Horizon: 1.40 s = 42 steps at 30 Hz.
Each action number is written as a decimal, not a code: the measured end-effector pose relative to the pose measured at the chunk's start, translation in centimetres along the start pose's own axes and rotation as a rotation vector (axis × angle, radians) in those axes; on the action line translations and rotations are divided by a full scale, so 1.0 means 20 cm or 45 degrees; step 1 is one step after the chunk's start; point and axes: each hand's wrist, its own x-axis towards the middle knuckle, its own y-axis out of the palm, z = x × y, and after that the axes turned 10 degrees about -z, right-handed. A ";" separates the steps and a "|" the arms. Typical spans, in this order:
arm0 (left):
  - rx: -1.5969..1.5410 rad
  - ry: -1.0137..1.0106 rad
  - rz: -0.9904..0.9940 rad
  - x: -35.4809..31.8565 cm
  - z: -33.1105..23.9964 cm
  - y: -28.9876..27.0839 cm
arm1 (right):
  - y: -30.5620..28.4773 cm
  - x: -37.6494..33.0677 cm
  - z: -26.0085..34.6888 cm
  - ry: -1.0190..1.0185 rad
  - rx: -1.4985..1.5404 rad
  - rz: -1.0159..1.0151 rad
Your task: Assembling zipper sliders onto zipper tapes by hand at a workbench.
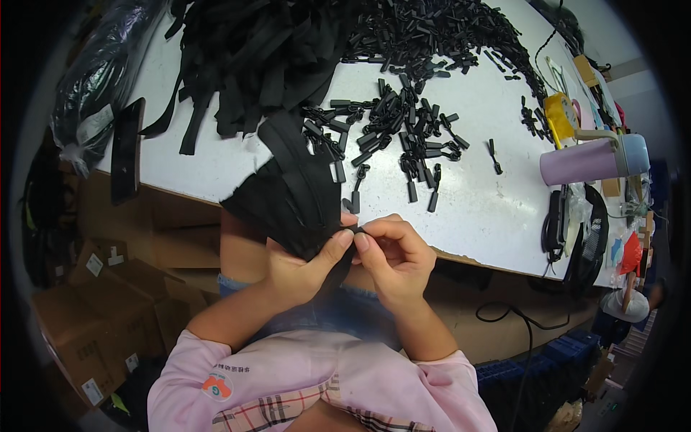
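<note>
My left hand (pixel 299 268) pinches the end of a bundle of black zipper tapes (pixel 291 187) that hangs off the white table's edge (pixel 201 189) toward my lap. Thumb to thumb with it, my right hand (pixel 392 259) pinches a small black zipper slider (pixel 360 232) at the same tape end. Both hands meet just below the table's front edge. Loose black sliders (pixel 407 133) lie scattered on the table beyond my hands, and a large heap of black tapes (pixel 252 57) covers the far left of the tabletop.
A lilac insulated cup (pixel 590 160) lies on its side at the right, near a yellow object (pixel 558 119) and a black mesh item (pixel 590 241). A black bag (pixel 101 79) sits at the far left. Cardboard boxes (pixel 93 317) stand on the floor at the left, and a black cable (pixel 518 320) loops under the table.
</note>
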 end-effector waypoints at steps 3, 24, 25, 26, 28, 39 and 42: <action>-0.095 -0.045 0.059 0.01 -0.05 0.00 | -0.01 0.02 0.03 0.132 0.163 0.031; -0.031 -0.121 0.151 0.02 -0.06 -0.02 | -0.05 0.02 0.02 0.237 0.080 0.238; -0.026 -0.133 0.173 0.02 -0.05 -0.02 | -0.05 0.02 0.02 0.237 0.080 0.238; -0.025 -0.132 0.173 0.02 -0.06 -0.03 | -0.05 0.02 0.02 0.315 0.160 0.234; 0.005 -0.138 0.219 0.02 -0.06 -0.03 | -0.05 0.01 0.02 0.391 0.239 0.233; 0.005 -0.169 0.101 0.00 -0.05 -0.03 | -0.04 0.07 0.06 -0.229 -0.310 0.221; -0.005 -0.115 0.103 -0.01 -0.03 -0.04 | -0.04 0.08 0.06 -0.329 -0.322 0.216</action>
